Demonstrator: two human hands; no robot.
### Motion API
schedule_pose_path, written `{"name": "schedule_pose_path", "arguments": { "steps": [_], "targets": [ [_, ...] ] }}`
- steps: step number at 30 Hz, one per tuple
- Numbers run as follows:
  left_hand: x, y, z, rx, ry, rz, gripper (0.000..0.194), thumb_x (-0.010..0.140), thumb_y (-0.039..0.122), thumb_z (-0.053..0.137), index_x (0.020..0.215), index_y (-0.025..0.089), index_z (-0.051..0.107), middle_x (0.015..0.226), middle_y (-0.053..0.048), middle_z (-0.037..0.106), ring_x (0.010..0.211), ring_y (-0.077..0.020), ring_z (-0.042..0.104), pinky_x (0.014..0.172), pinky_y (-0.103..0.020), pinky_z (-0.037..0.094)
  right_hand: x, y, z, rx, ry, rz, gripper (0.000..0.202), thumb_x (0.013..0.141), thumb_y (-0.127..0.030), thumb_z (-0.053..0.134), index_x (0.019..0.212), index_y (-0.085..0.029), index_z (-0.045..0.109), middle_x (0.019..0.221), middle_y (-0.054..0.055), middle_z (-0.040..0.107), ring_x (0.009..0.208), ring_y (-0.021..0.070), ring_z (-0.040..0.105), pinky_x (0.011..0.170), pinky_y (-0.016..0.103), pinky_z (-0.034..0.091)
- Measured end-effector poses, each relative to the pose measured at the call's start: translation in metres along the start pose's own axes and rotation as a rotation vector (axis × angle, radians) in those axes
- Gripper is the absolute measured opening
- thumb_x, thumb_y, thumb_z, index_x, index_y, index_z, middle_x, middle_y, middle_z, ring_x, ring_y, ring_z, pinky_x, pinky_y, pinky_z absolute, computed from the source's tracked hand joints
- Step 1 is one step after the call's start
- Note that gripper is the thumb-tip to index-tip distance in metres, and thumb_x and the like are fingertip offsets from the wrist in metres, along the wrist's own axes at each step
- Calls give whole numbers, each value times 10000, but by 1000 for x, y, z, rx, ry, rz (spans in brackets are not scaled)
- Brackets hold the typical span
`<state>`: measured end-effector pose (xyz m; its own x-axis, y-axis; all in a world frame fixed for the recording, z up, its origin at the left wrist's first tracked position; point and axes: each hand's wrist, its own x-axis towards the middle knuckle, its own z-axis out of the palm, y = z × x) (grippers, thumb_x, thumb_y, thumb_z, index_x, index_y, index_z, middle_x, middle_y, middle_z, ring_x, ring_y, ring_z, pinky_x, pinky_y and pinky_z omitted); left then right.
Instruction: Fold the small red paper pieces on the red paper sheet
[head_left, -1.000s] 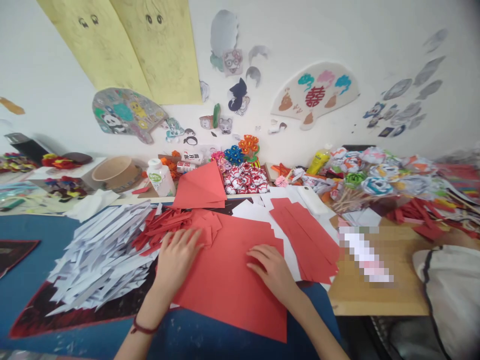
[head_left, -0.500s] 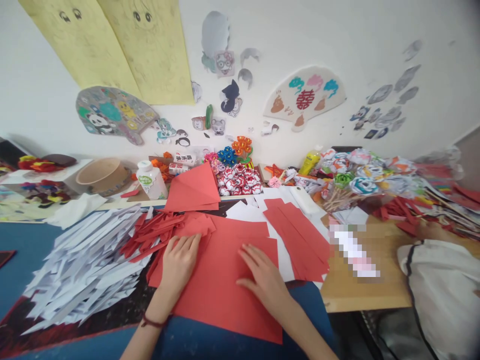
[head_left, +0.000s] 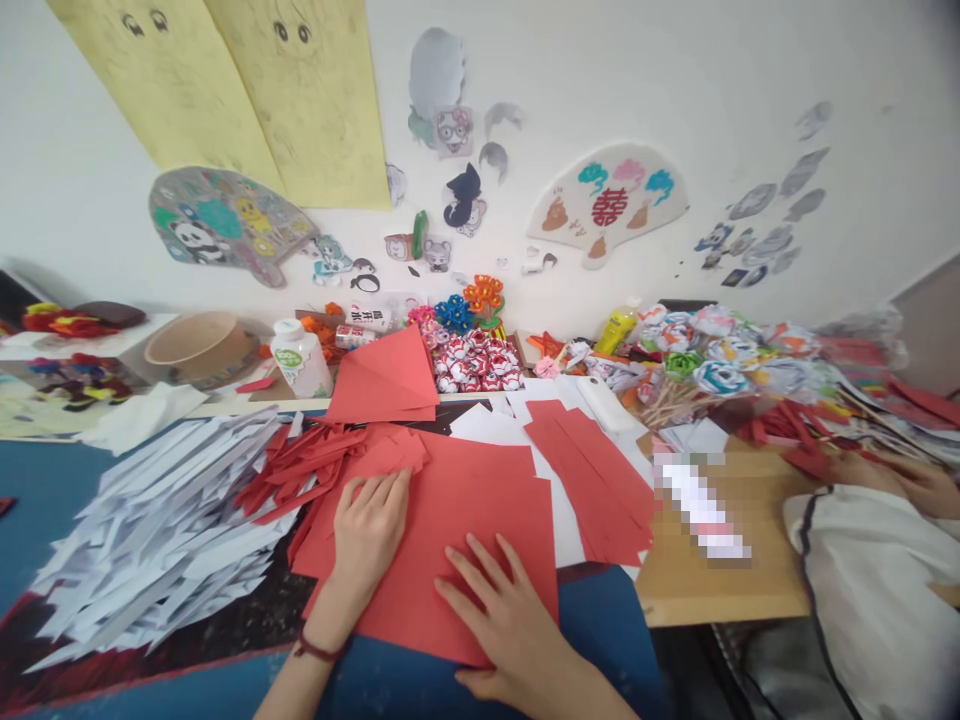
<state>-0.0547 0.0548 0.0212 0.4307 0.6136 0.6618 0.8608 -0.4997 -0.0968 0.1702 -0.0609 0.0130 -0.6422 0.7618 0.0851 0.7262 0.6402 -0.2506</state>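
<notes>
A large red paper sheet (head_left: 480,510) lies on the blue table in front of me. My left hand (head_left: 370,530) rests on its left part, fingers curled and close together; whether they pinch any paper is hidden. My right hand (head_left: 499,610) lies over the sheet's lower right part with its fingers spread. Just beyond my left hand are small red pieces (head_left: 390,450) and a heap of red folded strips (head_left: 307,465). Further left spreads a big pile of white folded strips (head_left: 165,530).
Red strips (head_left: 592,480) lie on white paper at the right. Behind stand a white bottle (head_left: 300,360), red-white paper flowers (head_left: 480,362) and a yellow bottle (head_left: 616,328). A person's white sleeve (head_left: 877,570) is at the far right, by a wooden board (head_left: 705,600).
My right hand has moved down and slightly left over the red sheet, and its fingers have spread. My left hand's fingers have curled more. The other person's hands now show more at the right.
</notes>
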Motion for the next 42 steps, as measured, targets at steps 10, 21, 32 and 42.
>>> {"name": "schedule_pose_path", "arguments": {
  "steps": [10,21,32,42],
  "targets": [
    [1,7,4,-63,-23,-20,259,918,90,481,1105,152,649,989,-87,733,900,-199,649,868,-371,383,12,31,-11,-71,69,115,589,921,-429,571,1459,-268,392,1542,69,347,1432,280,267,1158,527,253],
    [10,52,1,-150,-12,237,267,945,82,412,1110,133,615,973,-99,710,886,-199,616,817,-366,427,38,42,-46,161,328,272,739,827,-507,658,1458,-247,374,1441,108,475,1329,283,419,1077,474,386],
    [2,67,3,-274,-247,271,217,956,108,415,1002,123,626,904,-80,667,766,-188,554,693,-327,434,41,40,-18,123,281,306,423,823,-18,492,1199,-176,605,1139,76,659,1035,220,593,938,394,486],
    [-17,37,-8,-441,-234,118,267,985,164,399,1022,190,662,1039,-53,708,913,-183,579,801,-333,410,40,45,-12,19,347,207,293,987,-171,430,898,-174,708,777,58,645,770,195,582,709,322,495]
  ]
}}
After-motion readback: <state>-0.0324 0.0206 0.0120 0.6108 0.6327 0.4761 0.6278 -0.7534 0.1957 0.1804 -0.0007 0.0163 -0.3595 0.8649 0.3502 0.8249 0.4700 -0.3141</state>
